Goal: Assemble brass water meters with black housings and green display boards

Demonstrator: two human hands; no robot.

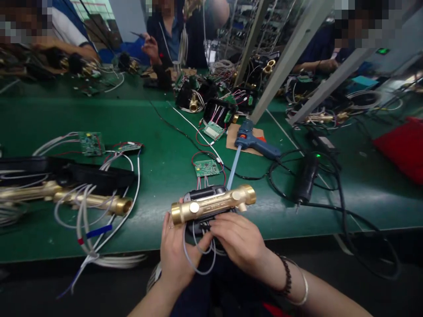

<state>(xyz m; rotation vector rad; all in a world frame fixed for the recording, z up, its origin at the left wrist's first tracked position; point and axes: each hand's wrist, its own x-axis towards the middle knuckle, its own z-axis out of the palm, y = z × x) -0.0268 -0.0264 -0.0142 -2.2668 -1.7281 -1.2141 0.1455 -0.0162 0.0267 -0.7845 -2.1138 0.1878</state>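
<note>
A brass pipe body (pixel 214 206) with threaded ends lies across a black plastic housing (pixel 206 192) at the table's near edge. My left hand (pixel 180 255) grips this assembly from below left, its fingers partly hidden underneath. Bent together, the fingers of my right hand (pixel 241 240) pinch at the grey cables (pixel 198 266) where they come out of the housing. The exact point of that pinch is partly covered. From the housing's far side, thin wires run to a green circuit board (pixel 206 168) lying flat on the table.
Beyond it a blue glue gun (pixel 254 141) rests on cardboard (pixel 233 136). At right stand a black cylindrical device (pixel 306 178) with coiled cable and a red bag (pixel 401 147). More brass bodies (pixel 95 202) with cables lie left. Metal posts (pixel 291 57) rise behind; co-workers sit opposite.
</note>
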